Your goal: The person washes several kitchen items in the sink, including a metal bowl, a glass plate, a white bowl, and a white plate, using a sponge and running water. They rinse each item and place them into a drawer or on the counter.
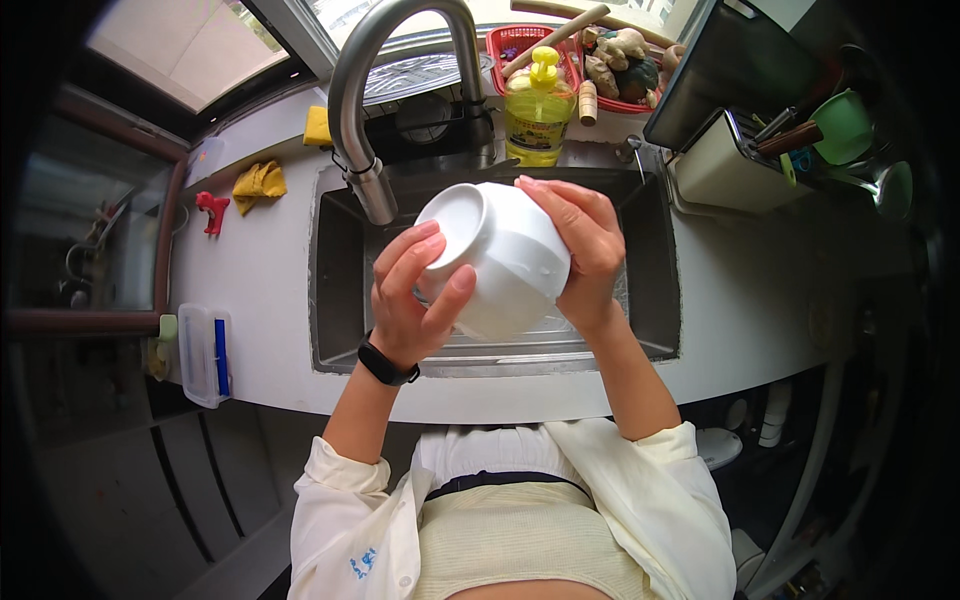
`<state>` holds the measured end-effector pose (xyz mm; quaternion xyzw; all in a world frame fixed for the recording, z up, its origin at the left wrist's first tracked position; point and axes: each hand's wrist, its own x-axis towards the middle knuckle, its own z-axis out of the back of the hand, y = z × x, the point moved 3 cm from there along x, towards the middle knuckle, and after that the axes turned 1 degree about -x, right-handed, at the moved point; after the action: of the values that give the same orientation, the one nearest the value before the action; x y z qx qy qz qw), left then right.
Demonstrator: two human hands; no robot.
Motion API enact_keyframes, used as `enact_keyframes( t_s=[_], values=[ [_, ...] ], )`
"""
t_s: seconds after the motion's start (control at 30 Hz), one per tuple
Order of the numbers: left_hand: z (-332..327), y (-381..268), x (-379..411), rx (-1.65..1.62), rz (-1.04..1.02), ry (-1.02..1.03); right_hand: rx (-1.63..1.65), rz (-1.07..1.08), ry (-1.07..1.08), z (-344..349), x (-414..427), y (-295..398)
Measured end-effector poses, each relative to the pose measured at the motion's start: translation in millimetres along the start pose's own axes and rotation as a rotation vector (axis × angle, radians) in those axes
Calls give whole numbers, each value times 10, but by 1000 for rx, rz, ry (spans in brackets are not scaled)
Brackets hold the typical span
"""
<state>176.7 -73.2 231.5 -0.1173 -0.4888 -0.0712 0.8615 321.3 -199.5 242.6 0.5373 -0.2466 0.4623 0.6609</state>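
Note:
Between my two hands a white bowl [510, 270] is held tilted above the sink, its round foot ring facing up and to the left. My left hand [416, 289], with a black band on the wrist, has its fingertips at the foot and its thumb against the outer wall. At the opposite side, my right hand [585, 240] grips the bowl near its rim. Beneath it lies the dark sink basin [341, 292], partly hidden by the bowl and hands. A curved metal faucet [379, 199] hangs just left of the bowl's upper side.
Behind the sink stands a yellow pump bottle [536, 120] beside red baskets [517, 41]. A yellow sponge [318, 126], a yellow cloth [259, 184], a red figure-shaped object [212, 212] and a clear plastic container [202, 352] sit left. To the right is a utensil holder [731, 165].

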Motion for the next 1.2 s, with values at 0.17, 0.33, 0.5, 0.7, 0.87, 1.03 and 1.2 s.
enact_keyframes(
  t_s=[0.17,0.33,0.5,0.7,0.87,1.03,1.2],
  values=[
    [-35,-333,409,19,-178,-64,-1,117,-133,436,165,69],
    [-425,-495,-144,38,15,162,-92,-96,-34,528,-535,-194],
    [-512,-764,-283,-86,211,176,-20,-339,85,626,-821,-212],
    [-710,-651,-717,-872,1074,207,455,-976,212,534,-1397,-372],
    [-621,-906,-999,-1354,1667,155,761,-998,234,640,-1764,81],
    [-883,-1476,-1152,-1648,1637,420,608,-947,100,1129,-2102,358],
    [-1199,-2306,-974,-1545,1064,768,551,-995,-163,2166,-2442,477]
  ],
)
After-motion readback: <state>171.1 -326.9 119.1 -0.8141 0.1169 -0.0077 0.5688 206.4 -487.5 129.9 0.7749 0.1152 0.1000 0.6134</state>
